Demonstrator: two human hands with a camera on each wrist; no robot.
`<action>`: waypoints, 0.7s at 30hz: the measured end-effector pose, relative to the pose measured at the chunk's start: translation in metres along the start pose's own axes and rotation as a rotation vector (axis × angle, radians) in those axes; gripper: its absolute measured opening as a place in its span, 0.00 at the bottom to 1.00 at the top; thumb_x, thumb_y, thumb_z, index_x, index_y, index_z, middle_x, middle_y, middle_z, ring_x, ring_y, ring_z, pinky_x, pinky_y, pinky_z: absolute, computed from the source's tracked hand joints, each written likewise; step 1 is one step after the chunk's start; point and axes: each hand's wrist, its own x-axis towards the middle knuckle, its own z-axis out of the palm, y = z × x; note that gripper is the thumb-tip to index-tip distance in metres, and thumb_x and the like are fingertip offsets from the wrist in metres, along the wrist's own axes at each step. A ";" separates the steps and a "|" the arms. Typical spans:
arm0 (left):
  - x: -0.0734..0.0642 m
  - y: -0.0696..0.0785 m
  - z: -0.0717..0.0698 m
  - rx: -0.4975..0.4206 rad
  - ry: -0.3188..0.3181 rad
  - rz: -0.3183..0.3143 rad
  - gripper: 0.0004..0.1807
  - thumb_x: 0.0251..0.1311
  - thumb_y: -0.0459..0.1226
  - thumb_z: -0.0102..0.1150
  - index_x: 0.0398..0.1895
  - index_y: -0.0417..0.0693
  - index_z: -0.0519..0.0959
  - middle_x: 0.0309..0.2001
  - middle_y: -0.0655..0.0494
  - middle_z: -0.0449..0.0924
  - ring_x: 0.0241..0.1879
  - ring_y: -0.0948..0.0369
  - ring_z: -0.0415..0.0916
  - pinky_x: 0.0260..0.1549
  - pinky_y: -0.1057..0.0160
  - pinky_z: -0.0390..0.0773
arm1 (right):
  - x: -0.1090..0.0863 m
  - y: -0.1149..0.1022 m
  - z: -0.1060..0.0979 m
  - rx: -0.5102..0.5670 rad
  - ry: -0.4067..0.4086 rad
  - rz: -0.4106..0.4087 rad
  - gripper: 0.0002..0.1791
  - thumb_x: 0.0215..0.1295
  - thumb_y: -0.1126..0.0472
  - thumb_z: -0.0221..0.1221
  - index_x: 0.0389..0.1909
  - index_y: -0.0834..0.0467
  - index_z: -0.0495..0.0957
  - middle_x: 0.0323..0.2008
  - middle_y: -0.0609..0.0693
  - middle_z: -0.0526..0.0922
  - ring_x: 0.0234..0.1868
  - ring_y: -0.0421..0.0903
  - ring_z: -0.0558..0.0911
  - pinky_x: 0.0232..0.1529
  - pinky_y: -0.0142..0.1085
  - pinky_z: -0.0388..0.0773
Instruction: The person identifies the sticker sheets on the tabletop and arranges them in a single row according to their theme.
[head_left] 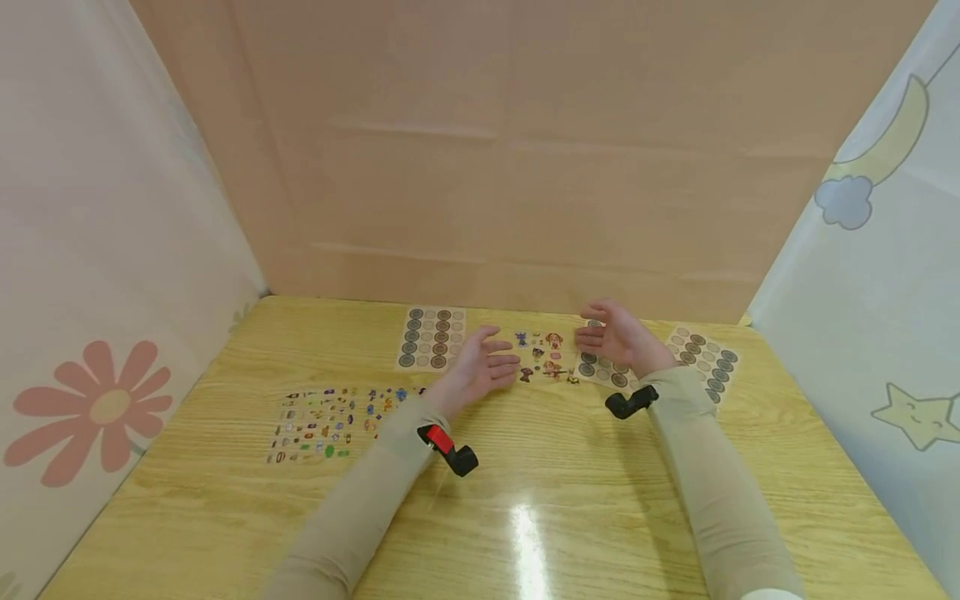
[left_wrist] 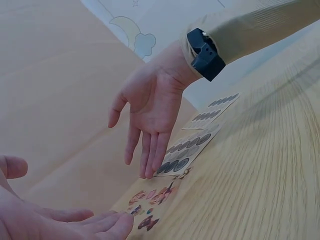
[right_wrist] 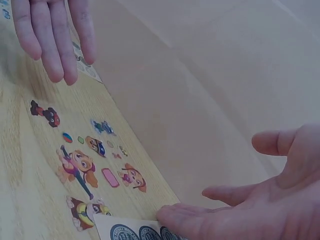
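Observation:
Between my two hands, a clear sheet of cartoon puppy stickers lies flat on the table, seen close up in the right wrist view. My left hand is beside its left edge, fingers extended and nothing in them. Across from it, my right hand is held with straight, slightly spread fingers, palm turned inward and holding nothing. That hand overlaps a sheet of round coin-like stickers in the head view, hiding part of it. In the right wrist view its fingertips are close to that sheet's corner.
Another sheet of round stickers lies behind my left hand, and one more round-sticker sheet is at the right. A sheet of many tiny stickers is at the left, partly behind my left forearm. A tan paper wall borders the wooden table's far edge.

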 end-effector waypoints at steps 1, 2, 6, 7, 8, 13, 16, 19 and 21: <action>0.001 -0.001 0.001 0.002 -0.002 -0.003 0.38 0.69 0.49 0.37 0.72 0.30 0.48 0.69 0.27 0.50 0.69 0.39 0.50 0.67 0.47 0.52 | 0.001 0.001 -0.001 -0.001 0.003 0.003 0.38 0.75 0.50 0.38 0.75 0.61 0.31 0.72 0.69 0.35 0.72 0.62 0.43 0.71 0.49 0.46; 0.002 -0.003 0.002 0.001 -0.006 -0.009 0.38 0.69 0.50 0.38 0.72 0.31 0.48 0.69 0.27 0.50 0.69 0.39 0.50 0.67 0.47 0.52 | 0.001 0.001 -0.003 -0.011 0.001 0.003 0.38 0.75 0.49 0.38 0.75 0.60 0.31 0.72 0.69 0.34 0.72 0.62 0.42 0.71 0.49 0.45; 0.006 -0.008 0.005 0.014 -0.003 -0.026 0.39 0.69 0.51 0.39 0.72 0.31 0.48 0.68 0.27 0.52 0.67 0.38 0.53 0.66 0.46 0.55 | 0.001 0.001 -0.005 -0.035 -0.002 0.004 0.39 0.75 0.49 0.38 0.75 0.61 0.29 0.71 0.70 0.34 0.72 0.63 0.42 0.71 0.50 0.45; 0.006 -0.010 0.005 0.017 0.003 -0.033 0.39 0.69 0.51 0.39 0.72 0.32 0.48 0.67 0.27 0.53 0.67 0.38 0.54 0.66 0.46 0.56 | 0.000 0.001 -0.005 -0.042 -0.006 0.006 0.40 0.75 0.49 0.38 0.74 0.61 0.29 0.71 0.70 0.33 0.72 0.64 0.42 0.71 0.50 0.45; 0.007 -0.011 0.005 0.020 0.012 -0.042 0.39 0.69 0.51 0.40 0.72 0.32 0.48 0.67 0.27 0.54 0.67 0.38 0.55 0.66 0.46 0.56 | 0.000 0.001 -0.005 -0.046 -0.008 0.009 0.40 0.75 0.49 0.38 0.74 0.61 0.29 0.71 0.70 0.33 0.72 0.64 0.42 0.71 0.51 0.45; 0.009 -0.018 0.002 0.065 0.062 -0.052 0.39 0.69 0.51 0.41 0.72 0.32 0.49 0.66 0.28 0.57 0.65 0.39 0.58 0.64 0.46 0.60 | 0.001 0.002 -0.005 -0.046 -0.015 0.039 0.40 0.75 0.48 0.39 0.74 0.62 0.29 0.72 0.69 0.35 0.72 0.63 0.44 0.70 0.51 0.48; 0.009 -0.018 -0.001 0.089 0.070 -0.039 0.40 0.69 0.51 0.41 0.72 0.32 0.48 0.66 0.28 0.57 0.65 0.40 0.59 0.64 0.46 0.60 | 0.003 0.003 -0.005 -0.045 -0.017 0.047 0.40 0.75 0.48 0.39 0.74 0.62 0.29 0.72 0.68 0.35 0.72 0.62 0.45 0.70 0.51 0.48; 0.008 -0.017 -0.004 0.101 0.071 -0.035 0.40 0.69 0.51 0.42 0.73 0.33 0.47 0.66 0.28 0.57 0.65 0.40 0.58 0.64 0.46 0.60 | 0.005 0.004 -0.003 -0.041 -0.016 0.048 0.41 0.75 0.47 0.40 0.74 0.62 0.29 0.72 0.68 0.36 0.72 0.63 0.45 0.70 0.52 0.49; 0.007 -0.015 -0.006 0.103 0.069 -0.031 0.39 0.69 0.50 0.42 0.73 0.32 0.47 0.66 0.28 0.57 0.66 0.40 0.58 0.64 0.46 0.59 | 0.005 0.004 -0.002 -0.042 -0.017 0.048 0.41 0.75 0.47 0.40 0.74 0.63 0.30 0.72 0.69 0.37 0.72 0.63 0.46 0.69 0.52 0.50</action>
